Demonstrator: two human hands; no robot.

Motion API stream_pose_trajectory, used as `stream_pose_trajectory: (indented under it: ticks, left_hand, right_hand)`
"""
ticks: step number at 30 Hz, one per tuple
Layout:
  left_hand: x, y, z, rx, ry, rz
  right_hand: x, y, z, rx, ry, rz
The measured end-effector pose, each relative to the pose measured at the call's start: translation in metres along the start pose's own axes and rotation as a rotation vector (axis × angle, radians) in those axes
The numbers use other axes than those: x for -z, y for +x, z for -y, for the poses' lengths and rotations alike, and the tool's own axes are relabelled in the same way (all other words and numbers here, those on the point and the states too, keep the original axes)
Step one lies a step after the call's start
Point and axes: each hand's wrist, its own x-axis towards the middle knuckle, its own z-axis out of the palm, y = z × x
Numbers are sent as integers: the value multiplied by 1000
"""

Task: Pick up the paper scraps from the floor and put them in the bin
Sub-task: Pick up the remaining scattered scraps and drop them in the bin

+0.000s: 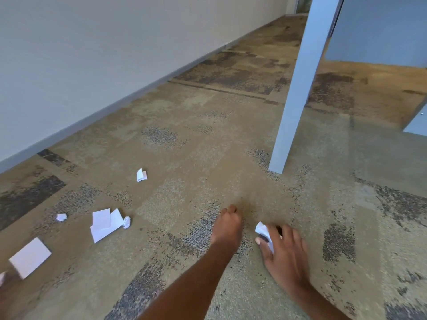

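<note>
The right hand (285, 252) is gripping a crumpled paper scrap (264, 233) between thumb and fingers. The left hand (227, 224) is curling shut — holding nothing visible. Six more scraps are lying on the carpet (184, 158) — two crumpled balls (61, 217), four flat or folded pieces (30, 257).

Paper scrap (265, 235) half hidden under right hand (285, 252), another scrap (1, 278) cut off at left edge

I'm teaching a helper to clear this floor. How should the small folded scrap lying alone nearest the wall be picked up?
Pinch the folded scrap by its raised flap, coming from above. One side stands up off the carpet, so fingers can close on it without scraping under a flat edge. It lies alone, with nothing crowding it.
</note>
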Motion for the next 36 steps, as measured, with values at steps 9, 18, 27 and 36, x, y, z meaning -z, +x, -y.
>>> stream_pose_trajectory:
  ticks: [9,18,27,36]
  left_hand:
    - [20,-75,23,137,-112,39]
    - [72,-177,60,247,-200,48]
    - [163,-239,96,450,-424,22]
    - [252,-271,93,755,-1130,-91]
  right_hand:
    - [17,-15,22,79,-95,93]
    - [44,-20,12,132,-130,283]
    - [98,-37,111,-117,540,577]
    - [192,-6,275,-119,943,780]
